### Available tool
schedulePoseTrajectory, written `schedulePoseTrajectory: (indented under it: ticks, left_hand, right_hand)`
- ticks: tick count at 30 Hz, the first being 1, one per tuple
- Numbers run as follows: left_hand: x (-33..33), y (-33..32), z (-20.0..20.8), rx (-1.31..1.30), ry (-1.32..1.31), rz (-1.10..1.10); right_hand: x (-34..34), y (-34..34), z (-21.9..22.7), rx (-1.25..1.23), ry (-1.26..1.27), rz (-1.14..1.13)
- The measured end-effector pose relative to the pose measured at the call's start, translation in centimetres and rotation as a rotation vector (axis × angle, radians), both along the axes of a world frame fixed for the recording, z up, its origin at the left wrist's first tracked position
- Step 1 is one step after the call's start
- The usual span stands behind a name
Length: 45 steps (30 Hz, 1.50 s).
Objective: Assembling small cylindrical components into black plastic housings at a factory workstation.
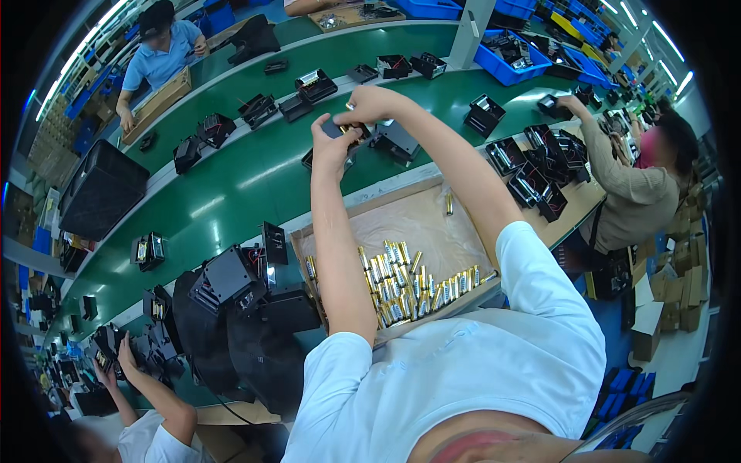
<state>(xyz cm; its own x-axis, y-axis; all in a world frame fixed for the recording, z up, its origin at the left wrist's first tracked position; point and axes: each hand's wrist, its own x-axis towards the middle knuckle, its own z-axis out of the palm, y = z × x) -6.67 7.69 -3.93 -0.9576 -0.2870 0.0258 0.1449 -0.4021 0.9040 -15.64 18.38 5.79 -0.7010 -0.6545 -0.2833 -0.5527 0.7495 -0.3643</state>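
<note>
Both my arms reach out over the green conveyor belt [255,174]. My left hand [330,143] grips a small black plastic holder [337,129] from below. My right hand [372,104] comes down onto the same holder from above, its fingers pinched on a gold battery at the holder's top. A black part [397,140] lies on the belt just right of my hands. Below my arms sits a shallow cardboard tray [463,228] holding several gold and silver batteries [405,282].
Black holders lie spaced along the belt and its far lane. Stacked black parts [231,278] stand left of the tray. A person in beige [633,185] works at the right, a person's hands [116,363] at lower left, another person in blue [162,54] across. Blue bins [505,58] sit at the back.
</note>
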Motion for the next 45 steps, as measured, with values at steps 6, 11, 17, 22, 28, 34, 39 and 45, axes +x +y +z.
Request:
schedulePoseTrajectory:
  ticks: [6,11,17,22,28,34,39,45]
  left_hand:
    - [-0.3,-0.9,0.0,-0.031,-0.138,0.129]
    - [0.2,-1.8,0.0,0.006,-0.13,0.196]
    - [0.5,-2.9,-0.2,-0.066,-0.142,0.25]
    - [0.7,-3.8,-0.6,-0.236,-0.2,0.335]
    - [1.8,-4.9,1.5,-0.89,-0.463,0.555]
    - [2.5,-5.8,4.8,-1.431,-0.99,0.675]
    - [2.7,-5.2,5.1,-1.635,-0.542,0.592]
    - [0.0,-4.0,1.9,-1.142,0.194,-0.042]
  right_hand:
    - [0.9,-1.8,-2.9,-0.366,0.424,-0.163]
    - [1.5,-2.8,-4.0,-0.451,0.273,-0.158]
    - [0.5,-3.5,-5.8,-0.463,-0.004,-0.17]
    - [1.2,-4.1,-6.4,-0.508,-0.029,-0.157]
    - [1.9,-5.4,-6.9,-0.097,0.316,-0.04]
    - [3.7,-6.3,-7.2,0.195,0.44,0.162]
    - [1.7,-2.7,-6.6,-0.382,0.298,0.26]
    - [0.3,2.8,-5.7,-1.035,-0.057,0.205]
